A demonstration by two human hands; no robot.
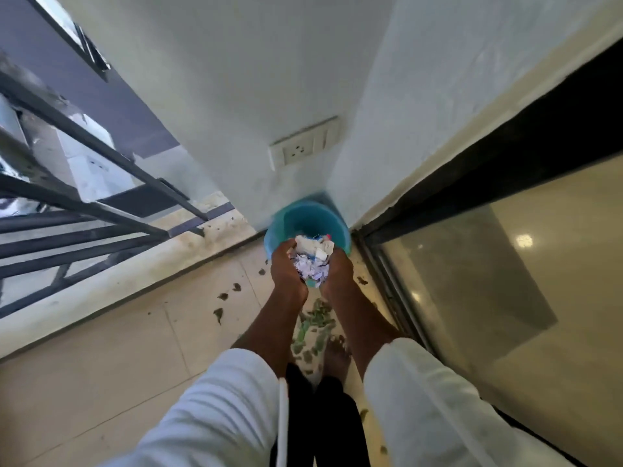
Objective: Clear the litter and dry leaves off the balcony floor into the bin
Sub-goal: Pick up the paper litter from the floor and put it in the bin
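Scraps of white and pale-blue torn paper litter [313,261] sit heaped between two cupped hands, held just above the near rim of the round turquoise plastic bin [308,219], which stands in the corner where the white wall meets the dark sliding-door frame [472,183]. The left hand [286,269] and the right hand [337,273] press toward each other, fingers curled up round the heap from either side, white sleeves pushed up the forearms. The bundle is at the bin's mouth but not yet let go.

On the cream tiled balcony floor [118,348] below the arms, a patch of green and brown dry leaves [315,326] lies by a bare foot, with single dark leaves scattered nearer the metal railing [84,210].

The risk, as I judge it, is spillage: the heap hangs over the near edge rather than the bin's middle, so parting the hands here could drop light scraps onto the tiles, and any breeze through the railing could carry them off.
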